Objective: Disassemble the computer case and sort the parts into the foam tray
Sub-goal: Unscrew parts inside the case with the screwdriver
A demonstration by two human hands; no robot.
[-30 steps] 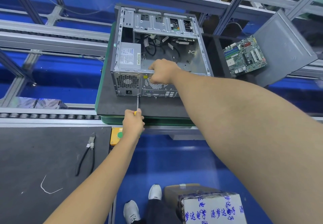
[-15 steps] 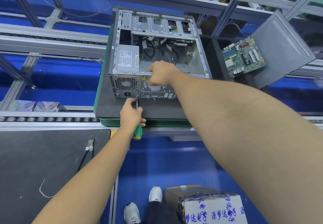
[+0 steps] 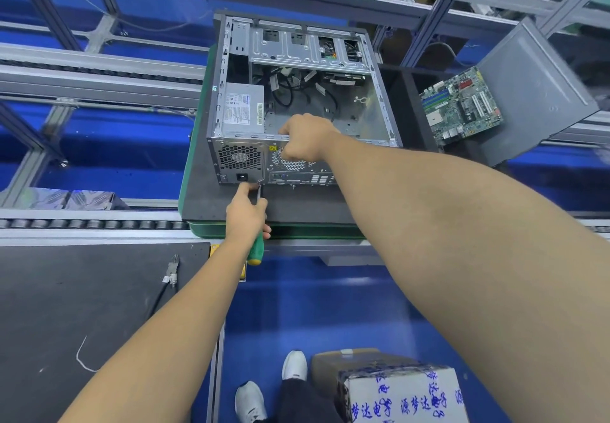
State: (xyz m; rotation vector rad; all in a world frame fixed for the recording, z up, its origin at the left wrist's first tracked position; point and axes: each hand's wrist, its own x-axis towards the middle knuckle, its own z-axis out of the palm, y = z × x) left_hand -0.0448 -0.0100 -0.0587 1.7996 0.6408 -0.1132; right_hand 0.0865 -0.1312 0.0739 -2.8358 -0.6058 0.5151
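An open grey computer case (image 3: 369,115) lies on its side on a dark mat (image 3: 297,204), rear panel toward me. A power supply (image 3: 242,110) sits in its left part, with loose black cables beside it. My right hand (image 3: 305,140) grips the top edge of the rear panel, fingers curled over it. My left hand (image 3: 247,213) holds a green-handled screwdriver (image 3: 255,249), with the tip at the lower edge of the rear panel below the power socket. A removed motherboard (image 3: 462,109) lies to the right in a dark foam tray (image 3: 412,109).
A grey side panel (image 3: 534,89) leans at the right behind the motherboard. Pliers (image 3: 166,282) and a white cable tie (image 3: 82,356) lie on the black bench at the lower left. A taped cardboard box (image 3: 396,393) stands by my feet. Conveyor rollers (image 3: 82,224) run along the left.
My left hand slid up the screwdriver toward the case, so its green handle now shows below the hand. My right hand stayed on the rear panel edge.
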